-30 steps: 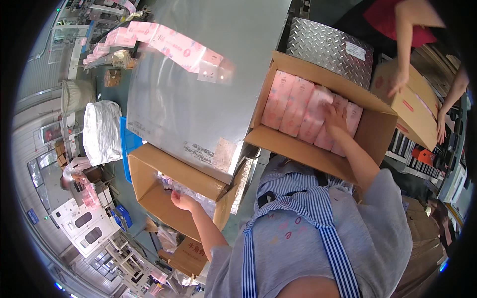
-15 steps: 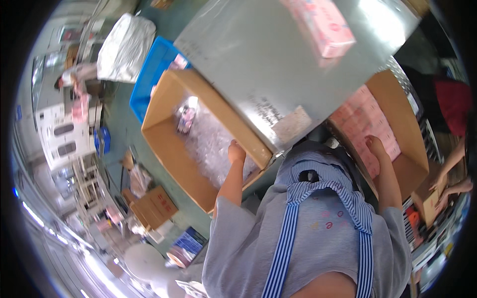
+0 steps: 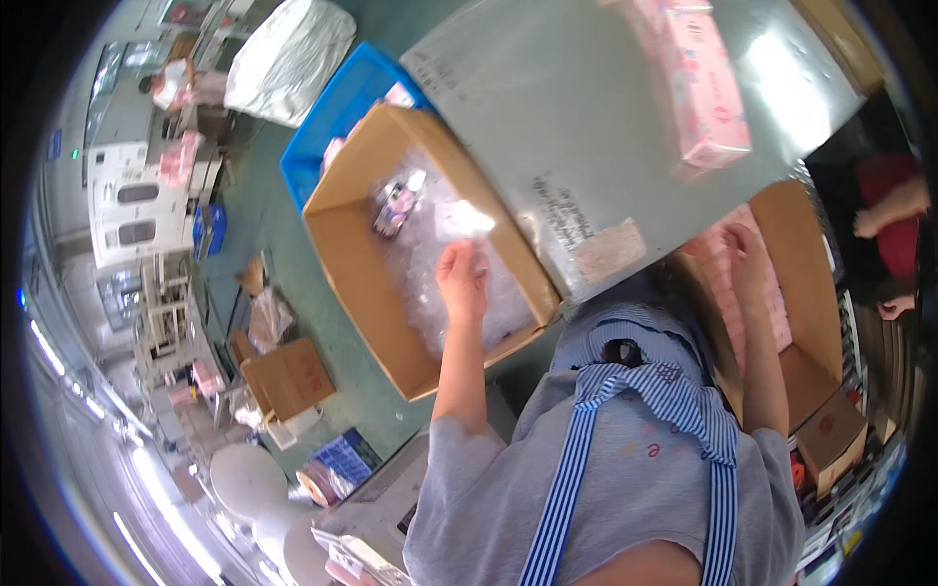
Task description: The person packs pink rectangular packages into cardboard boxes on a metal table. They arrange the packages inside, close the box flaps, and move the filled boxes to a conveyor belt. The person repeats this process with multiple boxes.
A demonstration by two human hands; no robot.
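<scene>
My left hand is raised over a deep cardboard box filled with clear plastic pieces. Its fingers are pinched at the lower edge of a shiny clear plastic piece. A small printed pack lies on the heap at the box's far end. On the right, my right hand reaches over another cardboard box, against rows of pink packs. Blur hides whether its fingers grip one. A pink box lies on the grey metal table ahead, beyond both hands.
A blue crate with pink packs stands behind the left box, near a large silvery bag. Another person's hand shows at the far right, beside a small open carton. Another person works far back at the left.
My left hand has lifted from the box's near side with the clear piece at its fingers. My right hand has moved farther forward over the pink packs. The view has shifted.
</scene>
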